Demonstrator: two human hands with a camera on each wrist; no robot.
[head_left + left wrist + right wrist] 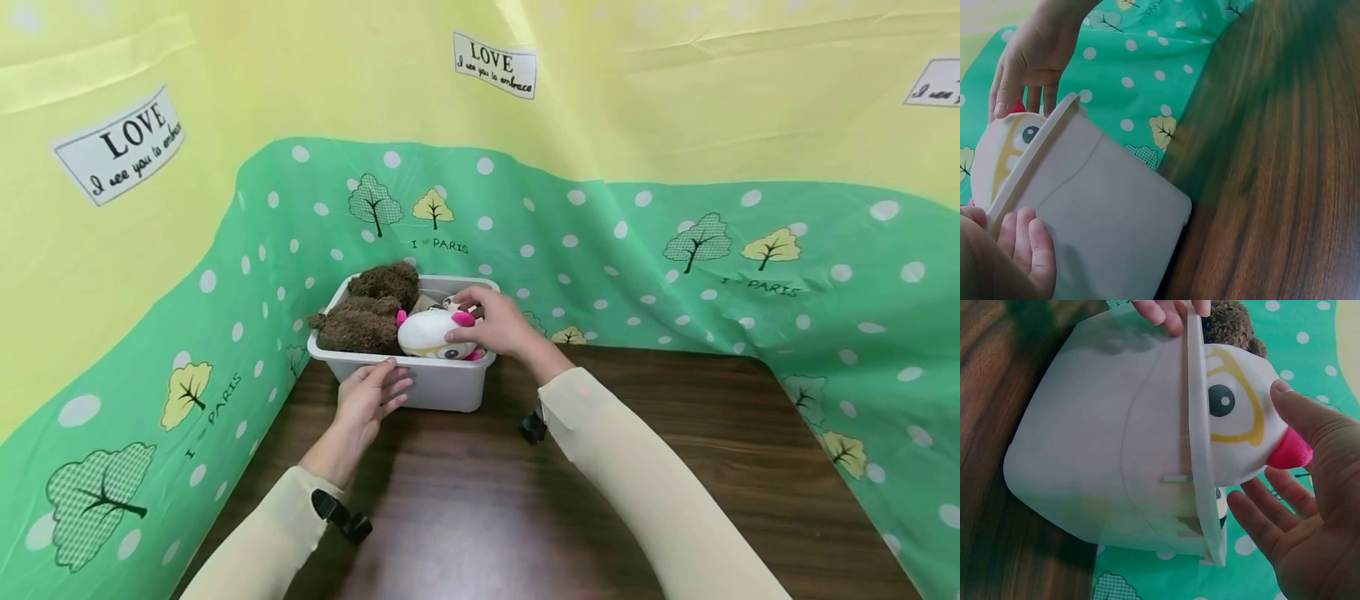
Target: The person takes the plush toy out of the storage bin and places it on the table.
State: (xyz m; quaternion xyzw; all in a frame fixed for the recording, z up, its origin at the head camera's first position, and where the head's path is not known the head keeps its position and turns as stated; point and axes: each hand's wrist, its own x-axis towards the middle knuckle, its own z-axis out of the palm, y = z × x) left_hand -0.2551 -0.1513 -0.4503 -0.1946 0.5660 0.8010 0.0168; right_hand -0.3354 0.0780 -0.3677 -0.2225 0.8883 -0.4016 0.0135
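Observation:
A white plush toy (426,331) with a round printed eye, a yellow outline and pink parts lies at the front right inside a white plastic bin (442,387). My right hand (491,323) is at the toy's right side, thumb against it. In the right wrist view, the fingers (1266,519) spread apart near the pink part, not visibly wrapped around the toy. My left hand (367,400) holds the bin's front rim lightly, thumb over the edge and fingers outside along the wall. Brown fluffy plush (360,323) fills the bin's left side.
The bin stands on a dark wooden table (480,500), in the back left corner. Green and yellow printed cloth (585,250) hangs around the back and sides. Another toy, mostly hidden, shows behind the white one.

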